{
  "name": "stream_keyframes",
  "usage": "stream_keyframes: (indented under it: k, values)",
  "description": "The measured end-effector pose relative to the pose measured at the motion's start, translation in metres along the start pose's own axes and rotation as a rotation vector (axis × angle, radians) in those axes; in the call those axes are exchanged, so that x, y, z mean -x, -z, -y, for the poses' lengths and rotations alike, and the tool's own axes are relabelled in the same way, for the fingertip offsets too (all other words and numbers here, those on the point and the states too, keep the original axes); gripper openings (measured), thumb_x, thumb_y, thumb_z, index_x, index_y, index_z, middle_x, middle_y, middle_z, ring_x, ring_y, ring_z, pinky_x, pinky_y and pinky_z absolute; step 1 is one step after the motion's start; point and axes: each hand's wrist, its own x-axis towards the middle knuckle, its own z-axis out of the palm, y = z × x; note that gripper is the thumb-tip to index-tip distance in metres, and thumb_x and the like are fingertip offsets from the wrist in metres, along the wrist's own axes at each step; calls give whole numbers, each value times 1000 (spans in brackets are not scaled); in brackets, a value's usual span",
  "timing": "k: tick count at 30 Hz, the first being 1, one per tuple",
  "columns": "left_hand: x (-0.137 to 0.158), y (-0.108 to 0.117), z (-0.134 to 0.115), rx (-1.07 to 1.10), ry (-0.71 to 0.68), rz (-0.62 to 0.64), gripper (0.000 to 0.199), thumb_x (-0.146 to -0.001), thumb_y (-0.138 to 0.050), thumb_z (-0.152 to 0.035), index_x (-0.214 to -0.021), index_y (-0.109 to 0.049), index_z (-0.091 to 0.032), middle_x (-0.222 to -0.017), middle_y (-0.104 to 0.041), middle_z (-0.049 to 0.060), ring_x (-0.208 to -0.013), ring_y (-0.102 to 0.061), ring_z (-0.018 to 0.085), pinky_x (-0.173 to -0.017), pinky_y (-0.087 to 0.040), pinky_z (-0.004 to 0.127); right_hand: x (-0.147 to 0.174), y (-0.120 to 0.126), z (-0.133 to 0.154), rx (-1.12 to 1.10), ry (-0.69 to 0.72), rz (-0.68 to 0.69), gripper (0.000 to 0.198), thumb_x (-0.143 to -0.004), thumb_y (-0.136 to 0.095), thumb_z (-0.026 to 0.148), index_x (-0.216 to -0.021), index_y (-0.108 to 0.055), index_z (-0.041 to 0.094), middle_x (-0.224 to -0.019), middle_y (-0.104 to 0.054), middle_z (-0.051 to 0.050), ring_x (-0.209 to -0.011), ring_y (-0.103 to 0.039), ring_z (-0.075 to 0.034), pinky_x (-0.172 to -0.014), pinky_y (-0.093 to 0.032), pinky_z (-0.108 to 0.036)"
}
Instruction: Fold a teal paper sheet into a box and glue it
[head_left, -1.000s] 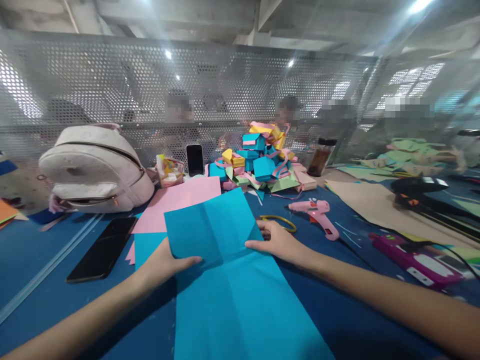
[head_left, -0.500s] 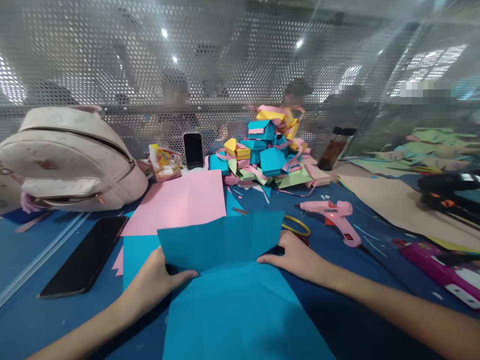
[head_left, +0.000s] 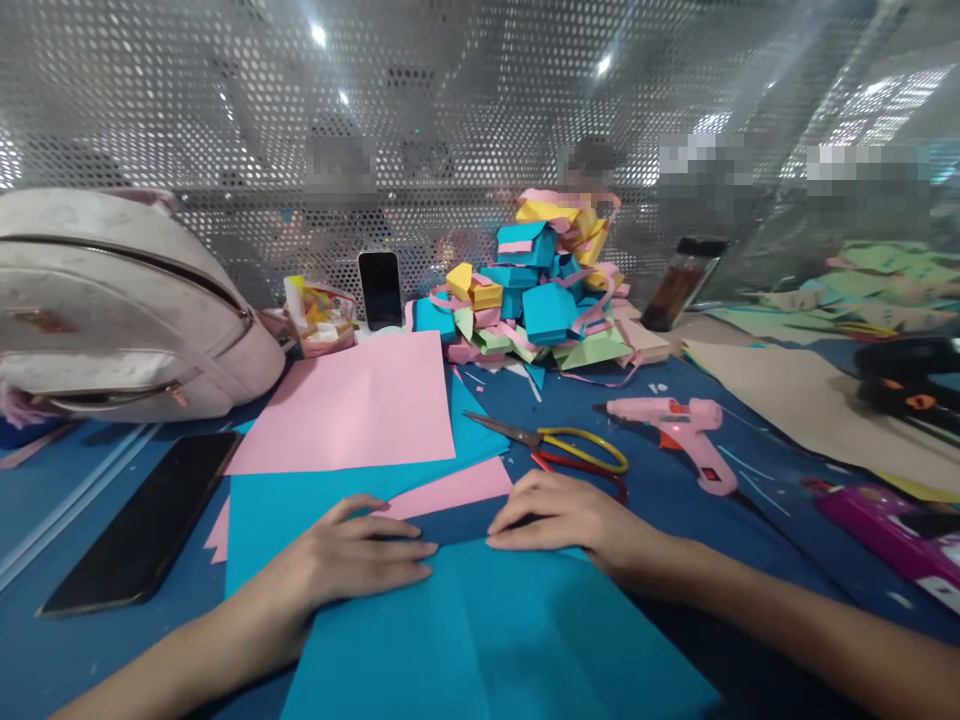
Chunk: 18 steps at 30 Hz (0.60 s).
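Our left hand (head_left: pixel 360 555) lies palm down with its fingers loosely spread over the left part of the far edge of a blue sheet (head_left: pixel 495 630), and our right hand (head_left: pixel 574 515) rests at the right part of that edge, fingers bent; we cannot tell whether it pinches the paper or only presses it. The sheet lies right in front of us on the dark blue table (head_left: pixel 45 665), its near part running out of view. As far as we can judge, the work on this piece is at an early stage: the far edge looks folded over and a crease runs lengthwise, but the sheet is flat, with no sides raised and no glue that we can make out. Just beyond our fingers lie a pink strip (head_left: pixel 454 487) and scissors (head_left: pixel 540 437), with a glue gun (head_left: pixel 686 430) to their right. To the left, a pink sheet (head_left: pixel 360 410) covers part of some more blue paper (head_left: pixel 285 500), both seemingly unworked, near a black phone (head_left: pixel 142 520). Farther back stands a pile of paper boxes (head_left: pixel 551 312), apparently done, between a bottle (head_left: pixel 684 285) and a backpack (head_left: pixel 127 310).
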Motion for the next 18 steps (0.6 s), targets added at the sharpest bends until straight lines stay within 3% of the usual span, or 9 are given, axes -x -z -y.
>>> stream_keyframes:
  k: [3,6,11,18]
  values:
    - [-1,11,-18,-11,-93,78,40,-105,-27,-31,-138,-51,-30,-133,-64,2,-127,-54,18,-116,-28,44,2,2,4,101,48,72,36,-101,-40,17,-131,-59,21,-127,-65,-8,-116,-52,-19,-95,-42,-34]
    - [-4,27,-33,-49,-49,141,50,-105,-14,-26,-138,-51,-26,-146,-51,7,-136,-45,20,-117,-25,50,4,5,7,202,80,111,45,-98,-34,5,-134,-56,20,-132,-62,-8,-122,-50,-19,-97,-42,-35]
    - [-10,47,-39,-117,-51,313,41,-103,-33,-18,-141,-47,-27,-150,-46,8,-140,-40,22,-117,-27,51,5,6,6,245,111,66,45,-94,-36,2,-127,-61,18,-129,-64,-8,-120,-52,-19,-96,-45,-34]
    - [-13,46,-40,-186,-96,295,42,-104,-27,-16,-142,-46,-20,-149,-46,5,-141,-36,17,-121,-20,44,3,9,5,306,127,-13,45,-90,-36,-1,-117,-67,17,-118,-71,-5,-106,-60,-18,-89,-50,-33]
